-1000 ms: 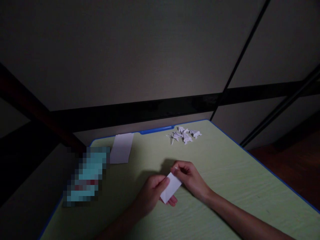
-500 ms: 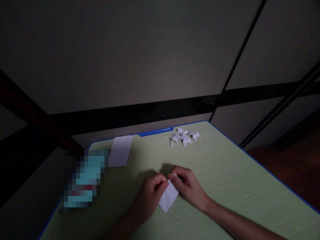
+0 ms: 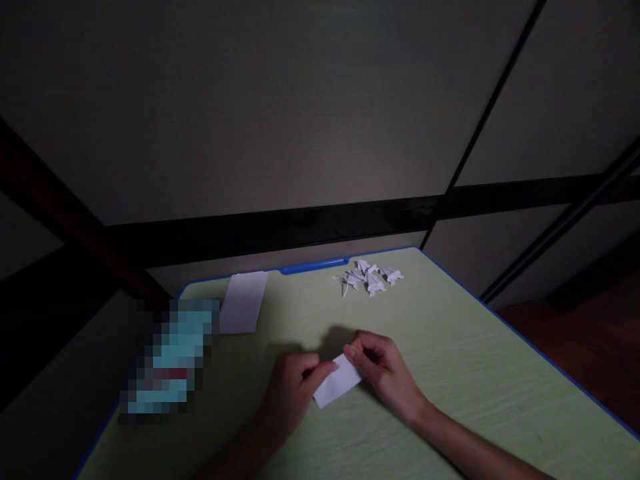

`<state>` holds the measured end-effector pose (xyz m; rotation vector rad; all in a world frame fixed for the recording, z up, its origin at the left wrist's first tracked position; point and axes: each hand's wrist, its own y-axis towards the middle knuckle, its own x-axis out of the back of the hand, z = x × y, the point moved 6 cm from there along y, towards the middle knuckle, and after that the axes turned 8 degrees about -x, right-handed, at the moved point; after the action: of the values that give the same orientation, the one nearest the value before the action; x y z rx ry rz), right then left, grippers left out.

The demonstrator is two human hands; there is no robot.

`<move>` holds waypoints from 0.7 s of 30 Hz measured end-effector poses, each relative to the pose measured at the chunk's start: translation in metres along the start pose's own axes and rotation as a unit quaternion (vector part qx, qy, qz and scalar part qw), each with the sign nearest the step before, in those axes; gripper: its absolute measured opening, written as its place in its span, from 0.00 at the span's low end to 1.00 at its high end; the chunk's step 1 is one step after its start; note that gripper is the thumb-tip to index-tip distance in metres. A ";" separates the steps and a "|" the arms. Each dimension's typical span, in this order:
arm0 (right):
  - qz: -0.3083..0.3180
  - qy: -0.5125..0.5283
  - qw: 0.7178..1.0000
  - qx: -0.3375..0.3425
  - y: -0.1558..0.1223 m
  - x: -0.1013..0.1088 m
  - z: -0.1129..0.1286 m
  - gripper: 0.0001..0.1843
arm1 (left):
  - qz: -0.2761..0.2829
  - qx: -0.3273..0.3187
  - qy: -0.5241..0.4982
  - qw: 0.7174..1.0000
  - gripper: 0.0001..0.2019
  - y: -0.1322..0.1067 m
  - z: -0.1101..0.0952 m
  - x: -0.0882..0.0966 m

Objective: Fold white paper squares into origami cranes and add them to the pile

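Observation:
Between my two hands is a small white piece of paper [image 3: 339, 383], roughly rectangular and tilted. My left hand [image 3: 295, 387] pinches its left upper edge, thumb on top. On the other side, my right hand [image 3: 383, 367] grips the right upper corner between thumb and fingers. The fingers behind the paper are partly hidden. Farther back on the table lie several folded white paper figures [image 3: 373, 283], bunched close together with thin paper strips at their left.
A flat white paper sheet [image 3: 244, 303] lies at the table's back left. In front of it is a blurred-out turquoise item [image 3: 175, 360]. The pale green table [image 3: 475, 373] has a blue rim and a blue handle-like strip [image 3: 315, 266], against a panelled wall.
The paper has turned from a pointed, diamond-like position to a wider rectangle. My hands are slightly farther apart, the left shifted left, the right shifted right. The view moved slightly.

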<state>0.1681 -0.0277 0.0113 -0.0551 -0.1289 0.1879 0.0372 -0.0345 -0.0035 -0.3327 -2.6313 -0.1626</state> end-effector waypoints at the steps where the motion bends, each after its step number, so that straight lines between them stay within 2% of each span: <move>1: 0.012 -0.007 1.000 0.005 0.000 0.001 0.001 0.19 | 0.006 -0.006 -0.007 1.000 0.18 0.000 0.000 0.000; 6: 0.067 -0.126 0.987 0.077 -0.005 -0.001 0.011 0.16 | 0.032 -0.080 -0.023 0.996 0.09 -0.003 -0.013 -0.002; 11: 0.076 -0.198 0.969 0.129 -0.012 -0.006 0.020 0.16 | 0.077 -0.098 -0.003 0.992 0.09 -0.009 -0.017 -0.010; 15: 0.037 -0.218 0.966 0.136 -0.010 0.004 0.027 0.17 | 0.086 -0.100 0.008 0.991 0.09 -0.009 -0.017 -0.012; 21: -0.012 -0.186 0.975 0.122 0.000 0.034 0.035 0.16 | 0.072 -0.082 -0.036 0.993 0.09 -0.004 -0.014 -0.007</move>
<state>0.1966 -0.0202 0.0497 0.2276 -0.4784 0.1873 0.0486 -0.0424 0.0054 -0.5922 -2.6584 -0.3259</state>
